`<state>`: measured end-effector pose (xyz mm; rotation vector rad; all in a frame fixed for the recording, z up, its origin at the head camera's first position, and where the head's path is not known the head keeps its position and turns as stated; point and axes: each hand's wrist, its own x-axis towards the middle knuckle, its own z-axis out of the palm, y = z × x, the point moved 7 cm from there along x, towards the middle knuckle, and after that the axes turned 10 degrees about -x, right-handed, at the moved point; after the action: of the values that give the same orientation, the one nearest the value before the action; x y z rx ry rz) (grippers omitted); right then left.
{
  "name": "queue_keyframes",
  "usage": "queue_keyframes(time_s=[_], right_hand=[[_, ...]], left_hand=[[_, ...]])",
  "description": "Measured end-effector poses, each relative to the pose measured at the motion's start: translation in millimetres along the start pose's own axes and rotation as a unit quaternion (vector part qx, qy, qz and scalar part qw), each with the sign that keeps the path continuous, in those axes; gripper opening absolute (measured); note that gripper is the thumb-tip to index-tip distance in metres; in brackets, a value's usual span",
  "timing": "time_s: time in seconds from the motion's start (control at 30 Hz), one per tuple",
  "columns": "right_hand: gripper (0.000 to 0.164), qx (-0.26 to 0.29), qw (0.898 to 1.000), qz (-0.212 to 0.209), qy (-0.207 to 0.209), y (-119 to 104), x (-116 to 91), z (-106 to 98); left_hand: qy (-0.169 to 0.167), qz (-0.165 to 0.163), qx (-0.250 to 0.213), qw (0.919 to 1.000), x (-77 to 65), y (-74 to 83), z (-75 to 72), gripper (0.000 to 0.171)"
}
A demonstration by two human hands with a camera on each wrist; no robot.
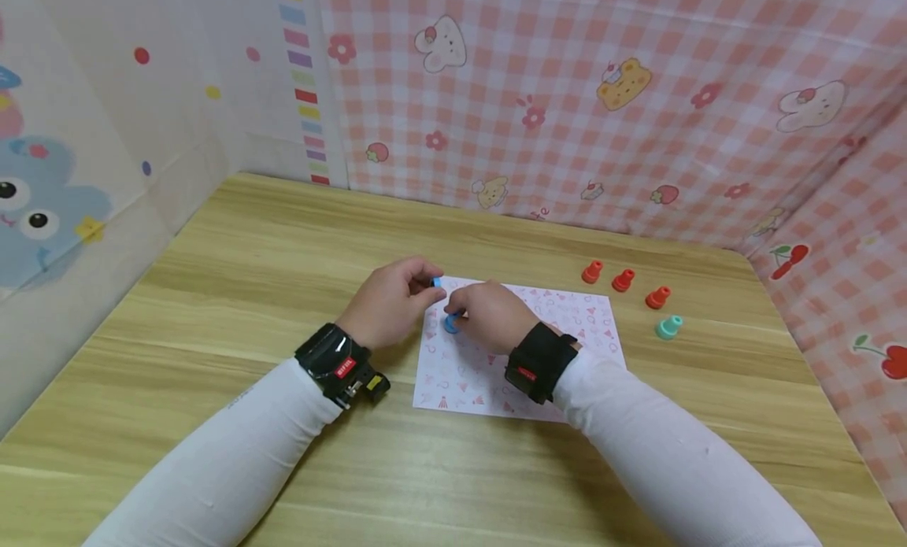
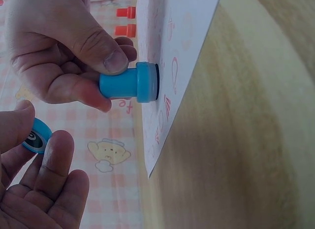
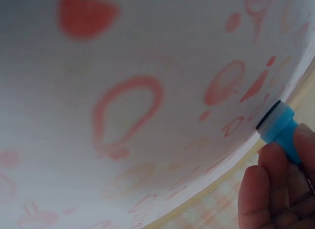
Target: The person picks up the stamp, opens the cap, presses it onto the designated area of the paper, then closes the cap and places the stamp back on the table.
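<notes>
My right hand [image 1: 492,315] pinches a blue toy stamp [image 2: 118,84] by its handle between thumb and fingers. The stamp's dark face is right at the printed white paper [image 1: 453,378], near its upper left part. In the right wrist view the stamp [image 3: 281,124] stands near the far edge of the sheet. To the left, my left hand [image 1: 386,304] holds a small round blue cap [image 2: 45,126] between thumb and fingertips, just beyond the paper's upper left corner. A dark inside with a pale mark shows in the cap.
Three red stamps [image 1: 623,280] stand in a slanting row right of the paper, with a teal stamp [image 1: 669,327] at the near end. The wooden table [image 1: 340,468] meets a pink checked curtain [image 1: 538,153] at the back and a pale patterned one on the left.
</notes>
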<state>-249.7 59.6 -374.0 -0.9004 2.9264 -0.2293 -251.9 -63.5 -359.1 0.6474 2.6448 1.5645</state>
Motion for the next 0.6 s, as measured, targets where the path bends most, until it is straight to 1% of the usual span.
queue_keyframes(time_s=[0.13,0.23,0.3,0.37,0.43,0.53,0.6], right_hand=[[0.014,0.002,1.000,0.006,0.002,1.4,-0.1,1.7],[0.014,0.000,1.000,0.001,-0.002,1.1,-0.1,2.1],[0.014,0.010,1.000,0.006,-0.002,1.8,-1.2,-1.2],[0.014,0.031,0.999,0.018,0.009,4.1,-3.6,-8.6],[0.013,0.065,0.997,0.039,0.032,8.7,-7.0,-19.2],[0.013,0.134,0.986,0.075,0.068,18.1,-13.9,-34.9],[0.015,0.171,0.977,0.098,0.083,25.6,-18.6,-41.6]], left_hand=[[0.001,0.002,-0.003,1.0000,-0.4,0.4,-0.4,0.019],[0.002,0.002,-0.004,1.0000,-1.1,-0.1,-0.1,0.018],[0.000,0.000,-0.006,1.0000,-1.8,-1.0,0.3,0.019],[0.001,-0.001,-0.009,1.0000,-2.2,-1.7,0.3,0.020],[0.003,-0.003,-0.012,0.9999,-2.1,-1.9,-0.4,0.020],[0.006,-0.006,-0.022,0.9997,-1.5,-1.7,-1.5,0.020],[0.007,-0.007,-0.026,0.9996,-1.1,-0.9,-2.2,0.020]])
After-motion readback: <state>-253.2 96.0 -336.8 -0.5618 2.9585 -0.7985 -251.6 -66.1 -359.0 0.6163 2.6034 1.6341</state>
